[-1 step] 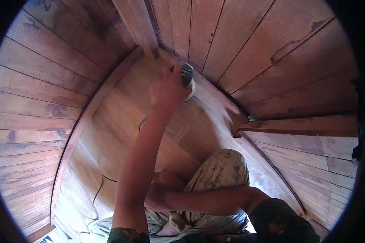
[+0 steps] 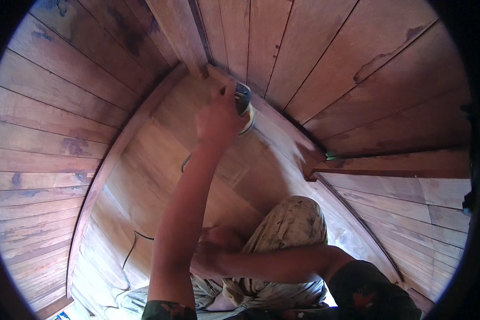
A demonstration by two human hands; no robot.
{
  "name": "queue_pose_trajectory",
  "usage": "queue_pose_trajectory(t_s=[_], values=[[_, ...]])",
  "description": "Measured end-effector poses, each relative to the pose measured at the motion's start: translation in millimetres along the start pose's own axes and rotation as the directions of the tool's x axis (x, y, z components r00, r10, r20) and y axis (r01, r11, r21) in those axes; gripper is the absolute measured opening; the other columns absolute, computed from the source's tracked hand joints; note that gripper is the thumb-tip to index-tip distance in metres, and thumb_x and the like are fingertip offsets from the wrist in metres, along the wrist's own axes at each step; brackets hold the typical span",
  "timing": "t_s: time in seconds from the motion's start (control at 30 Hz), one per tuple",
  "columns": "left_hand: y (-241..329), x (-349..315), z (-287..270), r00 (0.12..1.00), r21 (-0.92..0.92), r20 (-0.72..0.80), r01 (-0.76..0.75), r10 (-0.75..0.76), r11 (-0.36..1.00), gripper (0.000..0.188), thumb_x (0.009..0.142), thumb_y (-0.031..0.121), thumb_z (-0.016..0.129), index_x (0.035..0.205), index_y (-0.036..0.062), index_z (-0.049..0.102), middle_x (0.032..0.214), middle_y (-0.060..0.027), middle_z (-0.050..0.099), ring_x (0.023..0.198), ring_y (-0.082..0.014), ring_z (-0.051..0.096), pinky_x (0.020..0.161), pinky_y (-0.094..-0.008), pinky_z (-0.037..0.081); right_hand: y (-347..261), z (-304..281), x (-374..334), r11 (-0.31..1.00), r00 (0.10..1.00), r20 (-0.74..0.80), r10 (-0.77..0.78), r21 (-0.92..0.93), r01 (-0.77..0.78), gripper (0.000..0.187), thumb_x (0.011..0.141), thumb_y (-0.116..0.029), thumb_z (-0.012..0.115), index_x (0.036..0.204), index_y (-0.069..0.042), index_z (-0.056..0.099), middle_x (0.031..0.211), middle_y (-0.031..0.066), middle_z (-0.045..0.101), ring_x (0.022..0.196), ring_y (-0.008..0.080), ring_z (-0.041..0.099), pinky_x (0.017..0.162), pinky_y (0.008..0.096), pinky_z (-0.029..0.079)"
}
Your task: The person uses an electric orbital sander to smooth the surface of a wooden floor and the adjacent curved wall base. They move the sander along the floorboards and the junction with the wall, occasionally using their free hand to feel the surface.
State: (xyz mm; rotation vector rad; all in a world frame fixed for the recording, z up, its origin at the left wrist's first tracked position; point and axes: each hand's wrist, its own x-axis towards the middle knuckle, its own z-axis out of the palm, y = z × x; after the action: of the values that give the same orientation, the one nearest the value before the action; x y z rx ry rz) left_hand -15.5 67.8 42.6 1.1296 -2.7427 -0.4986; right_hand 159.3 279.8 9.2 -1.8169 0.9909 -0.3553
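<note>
My left hand [image 2: 218, 120] is closed around a power sander [image 2: 242, 98] with a dark rounded body and a pale rim at its base. Its working side is against the wooden boards, close to the curved trim at the top of the narrow panel. A dark cord [image 2: 184, 162] shows beside my left forearm. My right arm lies bent across my lap, below the raised knee. My right hand [image 2: 201, 260] rests low beside my left forearm, which partly covers it; its fingers are hidden.
Plank walls [image 2: 48, 128] rise on the left and right, edged by curved wooden trim [image 2: 104, 176]. A post [image 2: 184, 37] comes down to the panel's top. A ledge [image 2: 389, 165] juts out at right. More cord [image 2: 125, 261] trails at lower left. My stained trousers [image 2: 288, 224] fill the lower middle.
My left hand and the sander have shifted very slightly to the left along the boards. My right arm has stayed still.
</note>
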Motion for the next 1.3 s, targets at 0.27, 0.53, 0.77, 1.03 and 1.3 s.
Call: queue_pose_trajectory(t_s=[0.27, 0.53, 0.77, 1.03, 1.3], values=[[11, -26, 1, 0.997, 0.06, 0.074, -0.011, 0.006, 0.998, 0.101, 0.082, 0.055, 0.087, 0.167, 0.0225, 0.041, 0.139, -0.0206, 0.064, 0.119, -0.0449, 0.071, 0.098, -0.0584, 0.059, -19, -70, -68, 1.0, 0.989, -0.146, 0.009, -0.009, -0.01, 0.045, 0.1, -0.041, 0.067, 0.131, -0.009, 0.073, 0.131, 0.0242, 0.074, 0.128, 0.0361, 0.069, 0.102, 0.0552, 0.057], [12, -52, 23, 0.997, -0.328, 0.073, 0.026, -0.002, 0.944, 0.083, 0.101, 0.053, 0.07, 0.167, 0.0114, 0.04, 0.145, -0.0278, 0.063, 0.124, -0.0519, 0.067, 0.105, -0.0573, 0.055, 72, -158, -149, 0.83, 0.077, -0.831, 0.551, 0.555, 0.046, 0.042, 0.109, -0.036, 0.069, 0.145, -0.015, 0.064, 0.132, 0.0087, 0.069, 0.108, 0.0231, 0.07, 0.093, 0.0373, 0.06], [-15, -146, 26, 0.943, -0.755, 0.307, 0.158, 0.129, 0.637, 0.061, 0.11, 0.042, 0.062, 0.157, 0.0034, 0.055, 0.146, -0.0281, 0.068, 0.139, -0.0455, 0.062, 0.119, -0.0503, 0.046, 101, -177, -106, 0.759, 0.039, -0.918, 0.395, 0.302, -0.578, 0.094, 0.096, -0.061, 0.076, 0.17, -0.018, 0.035, 0.16, 0.0363, 0.047, 0.137, 0.0548, 0.059, 0.112, 0.0573, 0.052], [-112, -320, 4, 0.899, -0.401, 0.195, 0.439, -0.393, 0.804, 0.07, 0.109, 0.062, 0.05, 0.149, 0.0075, 0.065, 0.142, -0.0253, 0.07, 0.134, -0.0434, 0.066, 0.112, -0.0548, 0.052, 106, -199, -86, 0.494, 0.198, -0.855, 0.48, 0.077, -0.866, 0.098, 0.095, -0.044, 0.073, 0.174, -0.025, 0.018, 0.169, 0.0423, 0.029, 0.139, 0.0589, 0.057, 0.115, 0.0616, 0.05], [-100, -343, 31, 0.865, -0.158, 0.378, 0.411, -0.33, 0.898, 0.066, 0.106, 0.065, 0.051, 0.135, 0.0101, 0.074, 0.141, -0.0185, 0.073, 0.131, -0.0396, 0.069, 0.109, -0.0575, 0.054, 99, -235, -76, 0.425, 0.263, -0.741, 0.618, 0.033, -0.905, 0.118, 0.091, -0.053, 0.08, 0.177, -0.027, 0.004, 0.167, 0.0421, 0.034, 0.147, 0.0546, 0.052, 0.121, 0.0583, 0.046]])
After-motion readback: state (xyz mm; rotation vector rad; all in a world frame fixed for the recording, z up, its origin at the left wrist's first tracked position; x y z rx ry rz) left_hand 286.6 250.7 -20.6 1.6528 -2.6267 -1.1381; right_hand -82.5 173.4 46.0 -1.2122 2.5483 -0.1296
